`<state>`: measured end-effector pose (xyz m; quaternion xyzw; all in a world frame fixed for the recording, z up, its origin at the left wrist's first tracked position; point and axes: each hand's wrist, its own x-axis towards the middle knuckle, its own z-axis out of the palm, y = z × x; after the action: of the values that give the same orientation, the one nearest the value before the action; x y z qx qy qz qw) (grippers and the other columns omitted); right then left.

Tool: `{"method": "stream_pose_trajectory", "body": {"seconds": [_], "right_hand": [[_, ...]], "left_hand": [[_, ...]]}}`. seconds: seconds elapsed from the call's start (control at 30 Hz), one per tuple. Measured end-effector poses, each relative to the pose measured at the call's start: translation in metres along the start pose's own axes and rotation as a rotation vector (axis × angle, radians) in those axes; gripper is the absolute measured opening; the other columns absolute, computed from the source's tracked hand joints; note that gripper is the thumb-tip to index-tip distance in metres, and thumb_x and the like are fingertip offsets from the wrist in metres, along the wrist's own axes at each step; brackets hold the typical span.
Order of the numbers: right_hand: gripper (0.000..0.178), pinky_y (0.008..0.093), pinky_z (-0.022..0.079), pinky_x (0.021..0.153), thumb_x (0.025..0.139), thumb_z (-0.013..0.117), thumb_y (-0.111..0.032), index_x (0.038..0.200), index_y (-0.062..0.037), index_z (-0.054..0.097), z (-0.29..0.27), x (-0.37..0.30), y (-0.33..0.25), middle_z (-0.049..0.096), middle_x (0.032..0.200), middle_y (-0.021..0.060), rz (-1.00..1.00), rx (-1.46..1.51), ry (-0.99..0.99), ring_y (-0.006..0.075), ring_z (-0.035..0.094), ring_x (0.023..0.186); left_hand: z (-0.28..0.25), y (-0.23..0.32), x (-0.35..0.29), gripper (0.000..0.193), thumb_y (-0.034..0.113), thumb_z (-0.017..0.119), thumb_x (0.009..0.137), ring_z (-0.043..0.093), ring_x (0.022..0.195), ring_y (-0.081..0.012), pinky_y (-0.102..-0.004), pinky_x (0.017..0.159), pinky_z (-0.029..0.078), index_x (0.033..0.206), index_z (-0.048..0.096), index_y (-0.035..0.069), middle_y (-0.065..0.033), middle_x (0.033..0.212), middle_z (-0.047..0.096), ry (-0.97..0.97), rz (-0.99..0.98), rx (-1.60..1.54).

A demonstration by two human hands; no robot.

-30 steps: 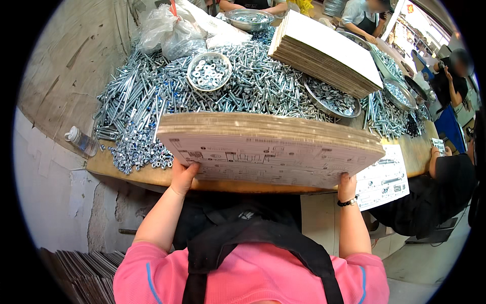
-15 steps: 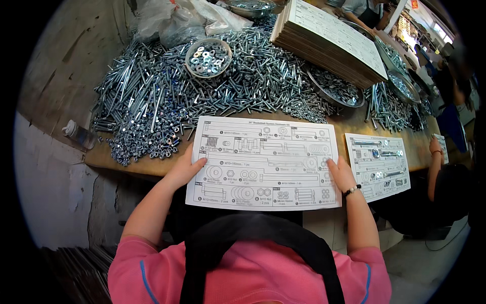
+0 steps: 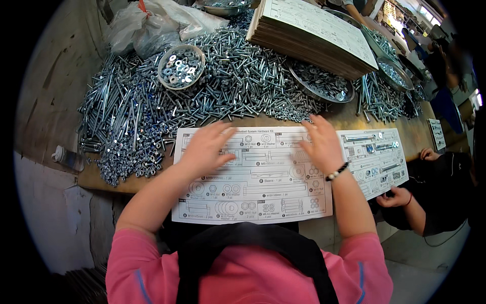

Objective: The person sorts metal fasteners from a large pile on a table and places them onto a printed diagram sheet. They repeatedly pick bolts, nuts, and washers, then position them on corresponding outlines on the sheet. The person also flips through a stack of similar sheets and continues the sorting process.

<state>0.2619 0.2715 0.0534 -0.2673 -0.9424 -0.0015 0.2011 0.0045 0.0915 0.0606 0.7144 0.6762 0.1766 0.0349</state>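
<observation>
A white printed card (image 3: 243, 217) with line drawings of bolts, nuts and washers lies in front of me across the table's near edge, its lower part overhanging. My left hand (image 3: 208, 147) is over its upper left, fingers spread and holding nothing. Over the upper right side is my right hand (image 3: 322, 146), with a dark bead bracelet, also open with fingers apart. Whether the palms touch the card I cannot tell. Just beyond the hands is a wide heap of bolts (image 3: 228, 76), with small nuts (image 3: 124, 159) at its left and more nuts (image 3: 292, 112) near my right fingertips.
A round bowl (image 3: 160, 76) of washers sits in the heap. Behind my right hand are a metal dish (image 3: 331, 100) of washers and a tall card stack (image 3: 298, 45). At right, a co-worker's hand (image 3: 397, 197) touches another card (image 3: 360, 175) bearing hardware. A bottle (image 3: 68, 157) is far left.
Both my hands have let go of the card's side edges and moved up over its upper half, fingers spread. The card sits slightly lower in view. A co-worker's hand has come to the neighbouring card.
</observation>
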Motion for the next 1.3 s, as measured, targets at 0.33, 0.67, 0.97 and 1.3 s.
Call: {"method": "stream_pose_trajectory", "body": {"seconds": [0.33, 0.67, 0.97, 1.3], "right_hand": [[0.056, 0.0444, 0.025, 0.102, 0.076, 0.059, -0.04, 0.122, -0.0094, 0.048, 0.053, 0.014, -0.011, 0.044, 0.129, 0.0131, -0.092, 0.128, -0.217, 0.0274, 0.036, 0.123], [0.023, 0.0348, 0.048, 0.07, 0.073, 0.065, -0.025, 0.086, -0.0054, 0.061, 0.069, 0.108, -0.054, 0.058, 0.085, 0.0099, -0.042, 0.183, -0.272, 0.026, 0.058, 0.084], [0.018, 0.0369, 0.051, 0.071, 0.082, 0.049, -0.011, 0.089, -0.0056, 0.064, 0.111, 0.137, -0.067, 0.062, 0.093, 0.0128, 0.109, -0.003, -0.534, 0.0271, 0.061, 0.087], [0.021, 0.0403, 0.048, 0.073, 0.078, 0.058, -0.027, 0.085, -0.0083, 0.066, 0.096, 0.143, -0.042, 0.062, 0.086, 0.0138, 0.136, 0.27, -0.601, 0.0308, 0.059, 0.083]], "left_hand": [[0.046, 0.0, 0.012, 0.061, 0.037, 0.063, 0.074, 0.033, 0.125, -0.0296, -0.0467, 0.104, 0.022, 0.127, 0.044, 0.013, -0.0106, 0.134, 0.038, -0.069, -0.065, 0.072], [0.031, -0.032, 0.046, 0.031, 0.015, 0.063, 0.073, 0.055, 0.093, -0.0287, -0.0367, 0.08, 0.044, 0.101, 0.058, 0.004, -0.0109, 0.097, 0.058, 0.106, -0.222, -0.23], [0.061, -0.058, 0.103, 0.021, 0.018, 0.067, 0.071, 0.057, 0.087, -0.0282, -0.039, 0.072, 0.047, 0.087, 0.061, 0.007, -0.0094, 0.092, 0.058, -0.209, -0.323, 0.12], [0.06, -0.066, 0.104, 0.02, 0.017, 0.066, 0.069, 0.06, 0.083, -0.0284, -0.0388, 0.07, 0.048, 0.087, 0.062, 0.009, -0.0102, 0.086, 0.062, -0.224, -0.262, 0.041]]}}
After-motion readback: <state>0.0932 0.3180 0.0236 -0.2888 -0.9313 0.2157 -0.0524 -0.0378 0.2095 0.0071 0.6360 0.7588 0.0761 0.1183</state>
